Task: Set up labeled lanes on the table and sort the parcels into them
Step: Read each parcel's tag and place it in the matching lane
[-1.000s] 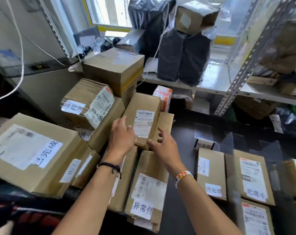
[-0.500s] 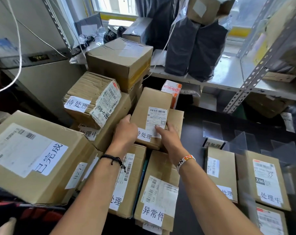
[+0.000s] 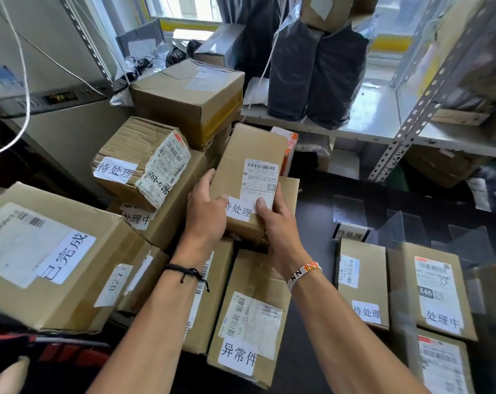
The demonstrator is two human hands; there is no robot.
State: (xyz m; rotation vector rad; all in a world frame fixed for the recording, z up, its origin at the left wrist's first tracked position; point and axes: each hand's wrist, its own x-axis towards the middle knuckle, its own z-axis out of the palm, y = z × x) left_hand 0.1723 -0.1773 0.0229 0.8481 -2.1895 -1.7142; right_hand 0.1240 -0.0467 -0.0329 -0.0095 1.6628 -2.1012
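Sorting step: one parcel (image 3: pixel 249 172), marked 待处理, in hand.
The left hand (image 3: pixel 205 214) and right hand (image 3: pixel 278 223) each close a grip round its near end; it is held tilted over the pile (image 3: pixel 249 322), left of the desk (image 3: pixel 312 211); next, I judge, it needs carrying right to the 待处理 sign (image 3: pixel 350 233).

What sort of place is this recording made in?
Probably a courier parcel sorting room. The left hand and right hand hold a barcode-labelled parcel over stacked boxes; a lane sign stands on the dark table; black mailer bags sit on a slotted metal shelf.
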